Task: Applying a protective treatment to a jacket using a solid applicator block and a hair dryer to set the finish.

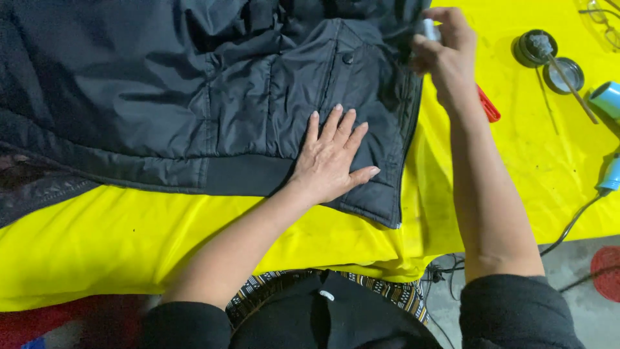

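Head view of a work table covered in yellow cloth. A black padded jacket lies spread over the cloth from 9 o'clock to 12 o'clock, its ribbed hem towards the person and its front edge running down to the centre. The left hand, at the centre, lies flat and open on the jacket's lower front panel, fingers spread, holding nothing. The right hand, at 1 o'clock, is closed around a small silvery cylindrical object, blurred, held just above the jacket's front edge. A red tool shows just beside the right wrist. At 2 o'clock stand two small round tins with a stick across them; a pale blue roll sits at 3 o'clock
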